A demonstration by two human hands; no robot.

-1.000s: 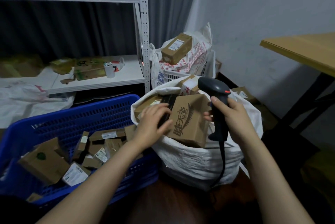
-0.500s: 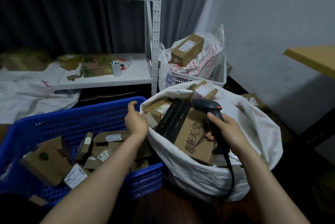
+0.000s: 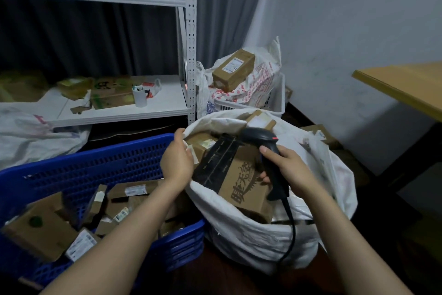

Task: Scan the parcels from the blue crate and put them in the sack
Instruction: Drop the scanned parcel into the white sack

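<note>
**Hands at the mouth of the sack, centre of frame**

Hidden or unclear: the fingertips of the left hand (image 3: 178, 163) lie behind the rim of the white woven sack (image 3: 251, 235). Only the thumb and knuckles show, curled on that rim at its upper left edge. The lower end of the brown cardboard parcel with black tape (image 3: 241, 189) sinks out of sight among other boxes inside the sack. The blue perforated plastic crate (image 3: 95, 163) is cut off by the lower left edge of the frame. The labels on the small brown parcels (image 3: 40, 230) inside it are too blurred to read. The cable of the black handheld barcode scanner (image 3: 260, 138) runs down over the sack wall and vanishes near the right forearm.

Orientation: the taped parcel lies tilted in the sack mouth. Its long axis runs from upper left to lower right of the frame, and its printed face is turned up toward the camera. The scanner's head points to the upper left, just above the parcel, and its handle slopes down to the right.

Hands: the right hand (image 3: 287, 168) is wrapped around the scanner's handle, thumb on top. The left hand grips the sack's cloth edge, between crate and parcel.

Surroundings: a white metal shelf unit (image 3: 119, 108) stands at upper left and a wooden tabletop (image 3: 406, 86) at right.
</note>
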